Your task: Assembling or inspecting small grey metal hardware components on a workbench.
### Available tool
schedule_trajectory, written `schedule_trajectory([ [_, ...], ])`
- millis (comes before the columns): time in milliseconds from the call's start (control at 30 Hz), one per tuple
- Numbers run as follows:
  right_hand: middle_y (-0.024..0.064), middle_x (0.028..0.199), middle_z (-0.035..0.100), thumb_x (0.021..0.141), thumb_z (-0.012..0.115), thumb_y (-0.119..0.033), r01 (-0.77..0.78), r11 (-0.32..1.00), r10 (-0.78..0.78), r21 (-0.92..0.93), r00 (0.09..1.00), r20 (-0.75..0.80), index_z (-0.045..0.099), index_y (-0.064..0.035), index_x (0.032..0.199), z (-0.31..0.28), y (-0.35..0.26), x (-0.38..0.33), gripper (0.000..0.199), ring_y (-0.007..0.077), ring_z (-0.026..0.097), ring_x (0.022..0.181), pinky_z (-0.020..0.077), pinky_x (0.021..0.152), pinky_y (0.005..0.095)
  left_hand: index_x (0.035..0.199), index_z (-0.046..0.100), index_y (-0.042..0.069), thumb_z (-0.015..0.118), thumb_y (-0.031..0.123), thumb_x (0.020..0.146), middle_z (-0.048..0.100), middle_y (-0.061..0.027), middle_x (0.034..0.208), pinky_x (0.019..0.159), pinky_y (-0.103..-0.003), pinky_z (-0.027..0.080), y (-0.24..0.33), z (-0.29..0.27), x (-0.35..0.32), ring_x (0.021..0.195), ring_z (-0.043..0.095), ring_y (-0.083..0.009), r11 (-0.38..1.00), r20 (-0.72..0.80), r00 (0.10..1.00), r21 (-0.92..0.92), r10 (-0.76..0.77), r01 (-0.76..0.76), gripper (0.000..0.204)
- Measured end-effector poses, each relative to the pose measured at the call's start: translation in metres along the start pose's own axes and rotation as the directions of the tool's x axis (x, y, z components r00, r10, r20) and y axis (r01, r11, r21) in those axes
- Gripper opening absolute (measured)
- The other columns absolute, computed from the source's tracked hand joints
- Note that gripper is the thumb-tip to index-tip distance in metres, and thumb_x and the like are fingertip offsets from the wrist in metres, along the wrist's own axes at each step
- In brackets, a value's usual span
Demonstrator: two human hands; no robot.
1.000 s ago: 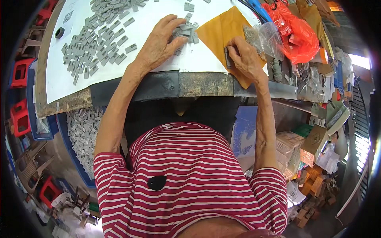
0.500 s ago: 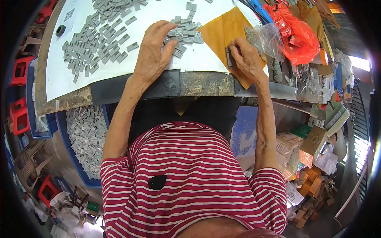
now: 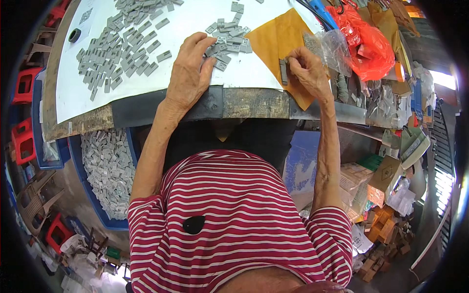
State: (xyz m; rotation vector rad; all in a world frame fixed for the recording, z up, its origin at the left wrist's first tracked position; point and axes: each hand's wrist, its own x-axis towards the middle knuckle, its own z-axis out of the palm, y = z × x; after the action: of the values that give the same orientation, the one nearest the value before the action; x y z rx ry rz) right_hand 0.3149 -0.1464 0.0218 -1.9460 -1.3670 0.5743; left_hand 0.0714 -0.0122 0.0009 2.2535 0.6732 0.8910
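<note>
My left hand (image 3: 189,73) lies flat on the white sheet (image 3: 195,19), fingers spread, its fingertips touching a small cluster of grey rectangular pieces (image 3: 228,38). My right hand (image 3: 305,71) is closed around a short stack of the same grey pieces (image 3: 284,71), held upright over an orange-brown paper (image 3: 273,41) near the table's front edge. A much larger scatter of grey pieces (image 3: 122,46) covers the sheet to the left.
A blue tub (image 3: 105,171) full of grey pieces stands below the table at left. Clear plastic bags (image 3: 330,46) and a red bag (image 3: 366,41) crowd the right side. Red stools (image 3: 24,141) sit at far left, boxes and clutter at lower right.
My left hand has slid down and left, away from the small cluster, uncovering it. My right hand has stayed in place with its stack.
</note>
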Motion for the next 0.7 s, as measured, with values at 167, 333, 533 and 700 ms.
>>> schedule_trajectory([
  [167,0.001,0.065,0.053,0.083,0.052,-0.008,-0.092,0.982,0.091,0.163,0.996,0.015,0.054,0.0024,0.083,0.002,0.001,0.001,0.011,0.0077,0.051,0.057,0.0422,0.052,0.0212,0.11,0.054,0.002,0.055,0.006,0.079,0.049,-0.0141,0.118,0.089,-0.035,0.042,0.0,0.0,0.001,0.106,0.051,-0.0289,1.0,-0.002,1.0,-0.017,-0.018,0.018,0.032],
  [333,0.0014,0.065,0.055,0.082,0.055,-0.007,-0.175,0.874,0.177,0.453,0.983,0.038,0.056,0.0023,0.089,-0.001,0.005,0.004,0.011,0.0063,0.05,0.054,0.0411,0.049,0.0181,0.11,0.054,0.002,0.055,0.006,0.079,0.05,-0.0138,0.117,0.089,-0.035,0.042,-0.001,0.0,0.0,0.106,0.051,-0.0282,1.0,-0.01,1.0,-0.021,-0.018,0.017,0.031],
  [533,0.0034,0.067,0.056,0.08,0.056,-0.005,-0.232,0.784,0.256,0.575,0.966,0.041,0.056,0.0039,0.089,-0.001,0.009,0.004,0.013,0.0065,0.049,0.052,0.0387,0.047,0.0174,0.11,0.054,0.003,0.055,0.007,0.079,0.05,-0.0136,0.117,0.088,-0.034,0.043,0.0,-0.001,0.001,0.106,0.051,-0.0277,1.0,-0.008,1.0,-0.02,-0.022,0.021,0.031],
  [700,0.0069,0.068,0.056,0.078,0.056,0.0,-0.259,0.614,0.3,0.745,0.95,0.084,0.056,0.0056,0.089,-0.002,-0.01,-0.001,0.013,0.0076,0.048,0.051,0.0362,0.045,0.0174,0.11,0.053,0.002,0.05,0.002,0.078,0.05,-0.0151,0.115,0.085,-0.034,0.044,0.0,-0.005,0.001,0.103,0.053,-0.028,0.999,-0.092,0.996,-0.038,-0.018,0.015,0.033],
])
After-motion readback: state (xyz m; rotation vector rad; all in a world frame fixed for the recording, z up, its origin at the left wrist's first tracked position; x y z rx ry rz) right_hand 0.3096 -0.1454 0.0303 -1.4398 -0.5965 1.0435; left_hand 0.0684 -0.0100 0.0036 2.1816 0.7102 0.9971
